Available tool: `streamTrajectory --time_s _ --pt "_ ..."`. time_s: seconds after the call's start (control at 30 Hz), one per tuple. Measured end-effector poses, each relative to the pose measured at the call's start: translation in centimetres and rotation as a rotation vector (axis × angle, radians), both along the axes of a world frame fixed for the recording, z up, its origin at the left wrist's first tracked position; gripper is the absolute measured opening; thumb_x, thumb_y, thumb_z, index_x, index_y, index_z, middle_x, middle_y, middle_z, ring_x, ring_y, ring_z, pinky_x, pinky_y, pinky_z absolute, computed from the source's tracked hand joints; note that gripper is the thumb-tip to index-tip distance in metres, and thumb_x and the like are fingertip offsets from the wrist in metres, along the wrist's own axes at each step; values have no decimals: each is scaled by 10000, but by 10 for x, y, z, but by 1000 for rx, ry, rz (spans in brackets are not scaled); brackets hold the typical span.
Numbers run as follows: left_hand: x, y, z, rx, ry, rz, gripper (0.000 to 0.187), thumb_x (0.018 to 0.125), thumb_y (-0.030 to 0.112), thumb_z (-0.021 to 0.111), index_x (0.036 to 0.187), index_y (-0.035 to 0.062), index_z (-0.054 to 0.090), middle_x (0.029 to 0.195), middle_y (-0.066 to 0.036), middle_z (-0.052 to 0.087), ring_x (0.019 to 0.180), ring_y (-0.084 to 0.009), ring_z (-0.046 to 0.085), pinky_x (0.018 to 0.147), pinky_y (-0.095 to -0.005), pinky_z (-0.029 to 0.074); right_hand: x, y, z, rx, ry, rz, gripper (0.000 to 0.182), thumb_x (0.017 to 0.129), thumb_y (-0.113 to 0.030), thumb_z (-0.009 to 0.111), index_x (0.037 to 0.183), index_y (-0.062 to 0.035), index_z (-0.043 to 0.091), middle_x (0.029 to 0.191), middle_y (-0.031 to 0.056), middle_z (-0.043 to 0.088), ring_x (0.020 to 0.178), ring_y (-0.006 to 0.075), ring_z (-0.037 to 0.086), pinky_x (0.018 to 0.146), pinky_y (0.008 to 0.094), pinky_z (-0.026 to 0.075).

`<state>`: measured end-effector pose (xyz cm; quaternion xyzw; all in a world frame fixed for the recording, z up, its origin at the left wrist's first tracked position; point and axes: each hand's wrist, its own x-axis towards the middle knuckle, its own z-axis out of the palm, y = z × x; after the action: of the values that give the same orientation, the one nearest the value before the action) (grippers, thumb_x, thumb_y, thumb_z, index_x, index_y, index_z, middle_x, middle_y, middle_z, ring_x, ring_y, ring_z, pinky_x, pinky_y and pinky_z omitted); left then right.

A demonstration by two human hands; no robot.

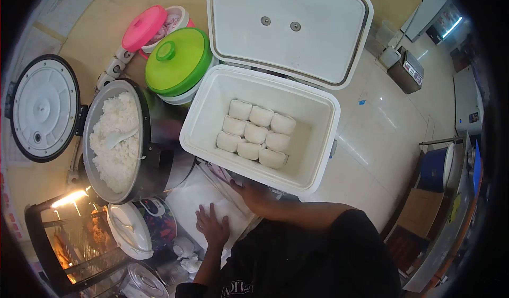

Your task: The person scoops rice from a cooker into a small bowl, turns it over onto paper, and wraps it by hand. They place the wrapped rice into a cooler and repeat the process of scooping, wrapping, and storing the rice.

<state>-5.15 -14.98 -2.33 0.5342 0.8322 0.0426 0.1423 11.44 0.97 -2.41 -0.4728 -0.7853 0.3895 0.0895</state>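
My left hand point(213, 227) lies with its fingers spread on a white sheet or stack of wrapping paper point(193, 198). Just below the front wall of an open white cooler box point(260, 179) is my right hand point(251, 196), its thumb or a finger pointing up and left; the rest of its fingers are hidden. Several white wrapped bundles point(256, 133) sit in rows on the cooler's floor. Left of the paper stands a large open rice cooker point(146, 139) full of white rice point(117, 155), with a white scoop point(117, 138) resting on the rice.
The cooler's lid point(289, 33) stands raised behind it. A green-lidded container point(177, 62) and a pink-lidded one point(144, 28) are at the back left. A lit glass food case point(79, 245) and a smaller cooker point(127, 229) stand at the lower left.
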Motion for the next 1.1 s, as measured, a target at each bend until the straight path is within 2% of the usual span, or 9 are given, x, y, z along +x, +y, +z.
streamTrajectory --time_s 0.13,0.27,0.47,0.57,0.6,0.7,0.83,0.97,1.1 --pt "-6 4 9 197 18 31 689 940 411 603 1514 75 424 1560 -296 306 1415 -504 300 1117 -643 216 28 27 34 -272 -53 206 725 785 -155 697 1462 -135 438 1358 299 499 1208 467 564 1022 533 481" --pt "9 25 47 477 -391 52 605 965 386 605 1431 18 488 1491 -251 397 1303 -411 456 1069 -511 359 63 23 92 -448 -72 135 751 832 -259 721 1476 -84 378 1354 240 528 1211 383 569 1029 460 463" --pt "31 56 102 -121 -1837 284 831 939 660 580 1443 14 438 1435 -144 511 1229 -268 581 995 -424 508 97 5 127 -1094 688 153 768 999 -473 570 1553 -43 255 1498 196 391 1388 284 397 1135 381 351" --pt "37 25 73 -179 -2315 212 873 945 694 527 1500 42 356 1458 -156 496 1314 -318 536 1050 -497 486 77 3 189 -850 426 527 821 1042 -521 487 1585 1 160 1519 216 345 1401 273 380 1147 369 334" --pt "46 27 101 -14 -2479 189 840 943 685 530 1446 22 422 1402 -201 545 1294 -364 559 999 -523 516 72 3 199 -629 348 602 837 1062 -508 461 1598 21 96 1437 221 456 1275 236 514 1050 357 442" --pt "33 14 115 118 -2408 -10 853 888 734 561 1318 -3 532 1268 -255 615 1126 -405 636 975 -527 518 51 42 319 -798 122 562 718 1078 -401 475 1610 -52 141 1228 141 641 1076 209 644 951 333 504" --pt "4 -19 117 372 -2410 302 803 930 708 479 1255 -21 561 1144 -280 647 1040 -446 662 921 -563 535 -27 88 343 121 256 507 386 1024 -250 585 1334 -21 570 985 91 692 848 161 674 780 305 532" --pt "-8 -46 120 567 -2226 876 835 941 704 402 1347 -18 503 1234 -286 607 1096 -514 628 922 -613 524 -188 157 295 859 350 675 193 898 -181 659 1033 -53 711 996 167 728 887 340 708 797 428 566" --pt "0 -73 145 959 -2372 902 878 938 698 367 1456 -9 418 1365 -295 537 1215 -567 551 950 -659 499 -304 195 269 743 -419 777 269 802 -140 723 1056 -53 695 1107 186 722 1065 356 693 905 451 556"
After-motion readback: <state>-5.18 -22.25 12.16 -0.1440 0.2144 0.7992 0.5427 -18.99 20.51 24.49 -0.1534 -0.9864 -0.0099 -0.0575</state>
